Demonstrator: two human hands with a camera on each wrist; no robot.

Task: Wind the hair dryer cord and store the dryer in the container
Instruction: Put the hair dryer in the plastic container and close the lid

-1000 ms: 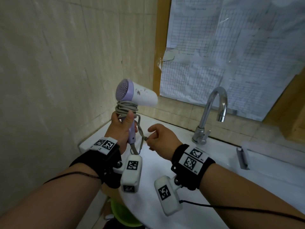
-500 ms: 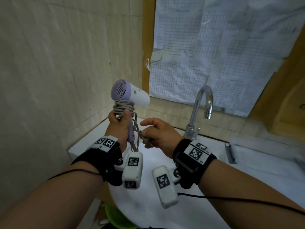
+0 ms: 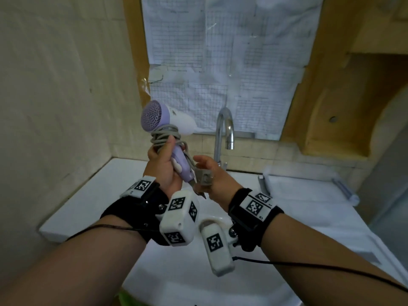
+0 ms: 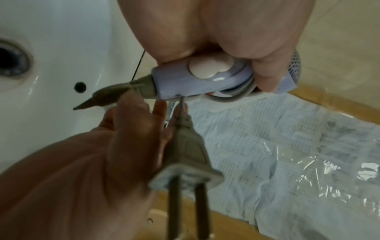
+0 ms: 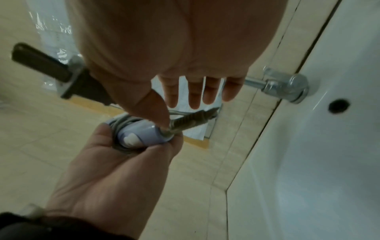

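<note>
Hair dryer [image 3: 164, 121] is held up over the back left part of the white counter [image 3: 92, 195], near the left wall; left hand [image 3: 162, 167] fingers are curled round its handle and the wound cord [image 3: 163, 138]. Winding looks nearly done: right hand [image 3: 212, 176] fingers are half spread, the thumb pinning the grey plug [image 3: 204, 177] just beside the handle's end, so next comes securing the plug, then finding the container, which I cannot see. Faucet [image 3: 224, 133] stands close right; open room is toward the counter's near edge.

white sink [image 3: 92, 195] | chrome tap [image 3: 224, 129] at back rim | gridded paper sheets [image 3: 220, 51] on wall | beige tiles [image 3: 55, 85] left
</note>
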